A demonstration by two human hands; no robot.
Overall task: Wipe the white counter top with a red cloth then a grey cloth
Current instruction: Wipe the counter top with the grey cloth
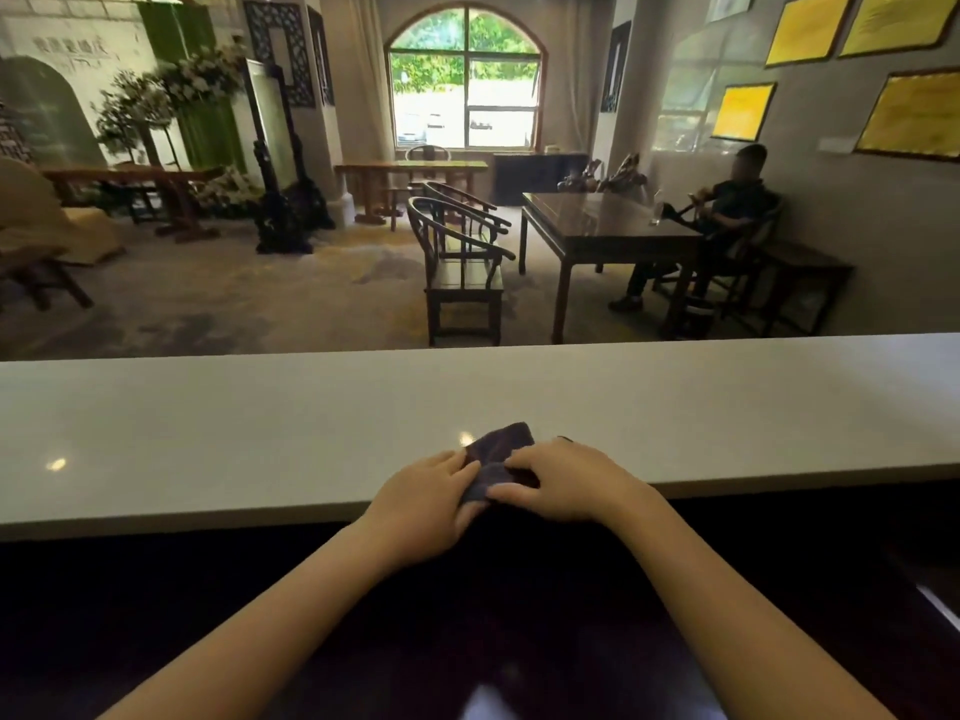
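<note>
A long white counter top (208, 433) runs across the view in front of me. A small dark grey cloth (501, 454) lies folded on it near the front edge, at the centre. My left hand (426, 504) grips the cloth's near left corner between thumb and fingers. My right hand (563, 478) presses on the cloth's right side, with the thumb on its near edge. Part of the cloth is hidden under both hands. No red cloth shows in the view.
Below the counter's front edge lies a dark glossy lower surface (519, 615). Beyond the counter is a room with wooden chairs (462, 262), a dark table (608, 226) and a seated person (732, 210) at the right.
</note>
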